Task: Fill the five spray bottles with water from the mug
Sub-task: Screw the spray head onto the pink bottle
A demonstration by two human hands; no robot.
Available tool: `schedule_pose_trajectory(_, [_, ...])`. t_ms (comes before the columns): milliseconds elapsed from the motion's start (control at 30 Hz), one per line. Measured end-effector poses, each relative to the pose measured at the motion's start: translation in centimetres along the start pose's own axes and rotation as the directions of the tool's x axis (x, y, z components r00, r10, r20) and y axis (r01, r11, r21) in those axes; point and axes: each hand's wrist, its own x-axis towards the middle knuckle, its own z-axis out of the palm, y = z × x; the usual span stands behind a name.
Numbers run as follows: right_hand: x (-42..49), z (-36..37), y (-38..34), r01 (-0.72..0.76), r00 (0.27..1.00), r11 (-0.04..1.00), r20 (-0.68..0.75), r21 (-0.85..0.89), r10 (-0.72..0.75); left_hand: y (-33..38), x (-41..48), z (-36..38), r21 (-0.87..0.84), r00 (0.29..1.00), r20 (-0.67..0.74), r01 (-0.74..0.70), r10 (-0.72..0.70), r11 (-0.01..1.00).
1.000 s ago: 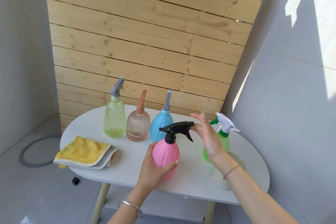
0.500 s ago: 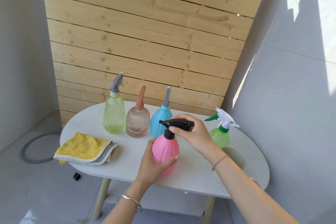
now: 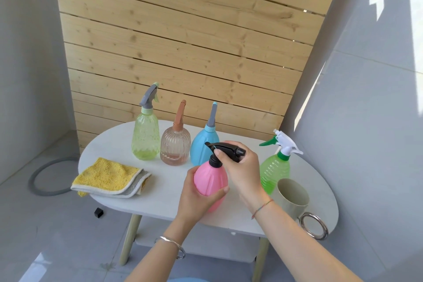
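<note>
A pink spray bottle (image 3: 209, 178) stands near the front of the white oval table (image 3: 164, 199). My left hand (image 3: 195, 197) wraps its body from the front left. My right hand (image 3: 243, 167) grips its black trigger head (image 3: 225, 150) from the right. Behind it stand a light green bottle (image 3: 145, 135), a clear ribbed bottle (image 3: 175, 146) with an orange top and a blue bottle (image 3: 202, 146). A green bottle (image 3: 275, 169) with a white and green sprayer stands to the right. A beige mug (image 3: 291, 197) with a metal ring handle sits at the front right.
A folded yellow and grey cloth (image 3: 109, 178) lies on the table's left end. A wooden slat wall rises behind the table and a grey wall closes in on the right. On the floor at left lie a grey ring (image 3: 40, 181) and a small black block (image 3: 98, 212).
My right hand moved from open beside the pink bottle onto its black trigger head and closed around it. The left hand kept hold of the bottle's body.
</note>
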Motion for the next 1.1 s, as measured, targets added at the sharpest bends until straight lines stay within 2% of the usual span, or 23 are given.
schedule_pose_trajectory(67, [0.6,-1.2,-0.4,-0.061,0.988,0.998,0.147,0.033,0.056,-0.1,0.5,-1.6,0.014,0.989,0.143,0.031,-0.033,0.999])
schedule_pose_trajectory(167, [1.2,-2.6,-0.2,-0.092,0.932,0.993,0.344,-0.075,0.112,0.0,1.4,-3.9,0.115,0.957,0.287,0.019,-0.052,0.993])
schedule_pose_trajectory(300, [1.5,-2.6,0.7,-0.036,0.902,0.994,0.425,-0.101,0.076,-0.2,2.0,-4.5,0.123,0.942,0.336,-0.027,-0.016,0.992])
schedule_pose_trajectory(367, [1.5,-2.3,1.1,0.008,0.91,0.995,0.414,-0.1,0.034,-0.6,2.0,-4.3,0.098,0.952,0.307,-0.024,-0.007,0.995])
schedule_pose_trajectory(533, [0.8,-1.3,2.3,0.008,0.957,0.998,0.291,-0.058,0.009,-0.9,1.4,-3.4,0.045,0.971,0.236,-0.051,0.039,0.998])
schedule_pose_trajectory(667, [0.1,-0.4,2.9,0.033,0.993,0.983,0.121,-0.179,-0.011,-1.2,1.3,-3.1,0.025,0.977,0.208,-0.058,0.052,0.998])
schedule_pose_trajectory(767, [-0.8,0.5,2.7,0.024,1.0,0.979,0.014,-0.202,-0.021,-1.2,1.3,-3.1,0.048,0.975,0.213,-0.068,0.056,0.997])
schedule_pose_trajectory(867, [-1.2,0.3,2.3,-0.002,1.0,0.979,0.0,-0.206,0.002,-1.2,1.7,-3.4,0.103,0.963,0.266,-0.079,0.049,0.992])
schedule_pose_trajectory(933, [-1.2,-0.2,1.7,0.004,0.998,0.984,0.067,-0.18,0.008,-1.1,2.0,-3.8,0.168,0.959,0.275,-0.114,0.065,0.979])
schedule_pose_trajectory(1000, [-1.3,-1.0,0.8,-0.004,0.977,0.988,0.21,-0.152,0.036,-0.9,2.0,-4.2,0.193,0.968,0.234,-0.14,0.093,0.971])
schedule_pose_trajectory(1100, [-1.0,-2.7,0.8,-0.059,0.899,0.968,0.41,-0.243,0.158,-0.9,1.7,-4.5,0.12,0.974,0.206,-0.119,0.092,0.986])
